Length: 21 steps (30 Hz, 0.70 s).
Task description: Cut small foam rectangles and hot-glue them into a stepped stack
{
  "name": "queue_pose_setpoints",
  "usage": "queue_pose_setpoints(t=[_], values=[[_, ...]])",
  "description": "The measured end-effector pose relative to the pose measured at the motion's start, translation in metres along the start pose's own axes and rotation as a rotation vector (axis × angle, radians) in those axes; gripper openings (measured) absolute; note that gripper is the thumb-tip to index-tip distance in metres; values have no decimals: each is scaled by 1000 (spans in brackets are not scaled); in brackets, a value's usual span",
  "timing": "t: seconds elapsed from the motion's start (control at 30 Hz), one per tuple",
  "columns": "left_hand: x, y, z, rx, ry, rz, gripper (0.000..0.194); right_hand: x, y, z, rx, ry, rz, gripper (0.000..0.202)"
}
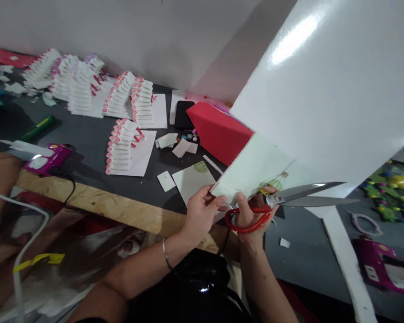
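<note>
My left hand [202, 215], with a bracelet at its wrist, pinches the lower corner of a pale green printed sheet [245, 166] between thumb and fingers. A small hot-air balloon picture [278, 183] shows on it. My right hand [252, 222] grips large scissors [247, 226] by their red handles; the slightly parted blades point right, across the front of the sheet. The right thumb also lies by the sheet's lower edge. Behind rises a big glossy white sheet [330, 94]; whether the two are joined, I cannot tell. Beneath my left hand lies another pale green piece [191, 179].
Fanned rows of white strips with pink round ends [119, 152] cover the table's left half. A red folded sheet [218, 130] and black phone-like object [183, 114] lie ahead. Purple power strips [49, 159] sit at both sides. Another person's arm [2, 188] is at left.
</note>
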State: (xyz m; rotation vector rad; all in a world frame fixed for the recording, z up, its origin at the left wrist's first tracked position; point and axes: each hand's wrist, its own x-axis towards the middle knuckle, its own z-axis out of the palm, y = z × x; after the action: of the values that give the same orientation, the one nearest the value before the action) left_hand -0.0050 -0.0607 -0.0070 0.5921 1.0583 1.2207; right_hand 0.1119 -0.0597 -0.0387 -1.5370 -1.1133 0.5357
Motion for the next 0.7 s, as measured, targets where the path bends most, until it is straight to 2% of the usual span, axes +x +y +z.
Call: queue_pose_setpoints(t=[0.13,0.27,0.4,0.5,0.6,0.7], values=[[-1,1,0,27,-24,0,40,0,-5,0,60,21,14,38],[0,0,-1,35,-35,3,44,1,-3,-5,17,-50,-11,38],[0,-3,-2,41,-25,19,40,0,5,-7,-53,-63,2,33],[2,0,-4,33,-9,16,37,-1,6,-4,-67,-64,-6,38],[9,9,-11,25,13,19,34,-3,-1,-4,28,-59,-34,51],[20,23,-23,13,22,11,34,-6,-13,-23,210,-153,-34,46]])
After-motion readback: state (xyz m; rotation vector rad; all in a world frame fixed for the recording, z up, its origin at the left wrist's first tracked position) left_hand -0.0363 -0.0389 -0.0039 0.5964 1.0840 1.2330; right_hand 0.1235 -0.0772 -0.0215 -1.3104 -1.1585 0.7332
